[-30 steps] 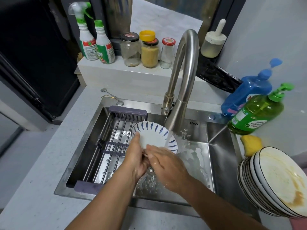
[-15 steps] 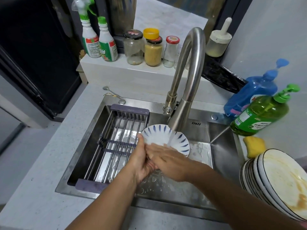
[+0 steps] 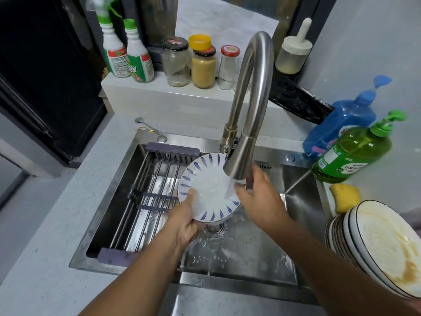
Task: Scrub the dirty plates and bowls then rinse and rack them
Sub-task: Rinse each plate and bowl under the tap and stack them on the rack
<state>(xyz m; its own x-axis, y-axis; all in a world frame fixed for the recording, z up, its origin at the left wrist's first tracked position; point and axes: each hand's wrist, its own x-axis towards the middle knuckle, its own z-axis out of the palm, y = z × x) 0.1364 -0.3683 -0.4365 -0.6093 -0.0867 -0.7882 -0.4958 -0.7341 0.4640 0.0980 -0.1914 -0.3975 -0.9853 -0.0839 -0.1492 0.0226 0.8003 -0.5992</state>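
A white plate (image 3: 205,179) with blue dashes round its rim tilts under the running water of the steel tap (image 3: 241,160), over the sink (image 3: 303,201). My left hand (image 3: 186,222) grips its lower left rim, thumb on the face. My right hand (image 3: 259,201) lies at the plate's right edge beside the tap head, fingers stretched out; the rim there is hidden behind it. A stack of several dirty plates (image 3: 382,247) with brown smears stands on the counter at the right. The wire drying rack (image 3: 150,192) spans the left half of the sink and holds nothing.
A yellow sponge (image 3: 345,199) lies behind the dirty stack. A green soap bottle (image 3: 355,153) and a blue bottle (image 3: 341,124) stand at the back right. Jars (image 3: 202,65) and spray bottles (image 3: 114,53) line the ledge. A spoon (image 3: 145,126) lies behind the sink.
The plate has risen and tilted to face me under the stream. My right hand left the plate's face and moved right to its edge. My left hand keeps its hold.
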